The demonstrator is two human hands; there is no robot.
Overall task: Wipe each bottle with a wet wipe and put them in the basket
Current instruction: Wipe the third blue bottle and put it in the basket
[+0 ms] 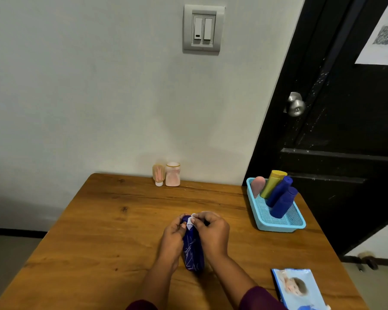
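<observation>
Between the fingers (182, 221) of both hands, right in the middle: a dark blue bottle (193, 253), low on the brown surface (99, 231), top end pointing away. Curled round the bottle's left side and holding it tight: the left hand (174, 234). Bent over the top end, pinching a small white wet wipe (191, 221) against the cap: the right hand (213, 231). Bottom end maybe touching the surface, maybe not; hard to tell.

Probably the step right now: rubbing the top of this bottle clean. To do it well:
- Keep the left fingers snug, so no slipping.
- Press the wipe flat, not bunched up.
- Go all the way round the cap, then slide down the sides to the bottom end.
- Turn the bottle a little after each rub, so no spot missed.
- Fold the wipe over to a clean bit once dirty.

Off to the right of the fingers and a bit further away: the light blue basket (278, 227), with four more bottles (280, 202) leaning inside: pink, yellow, two blue. Room left at the near end for this one.

Far past the fingers, by the wall: two small pinkish bottles (172, 175), likely next in line.

Near and to the right of the fingers: the pack of wipes (300, 289), handy for a fresh one.
</observation>
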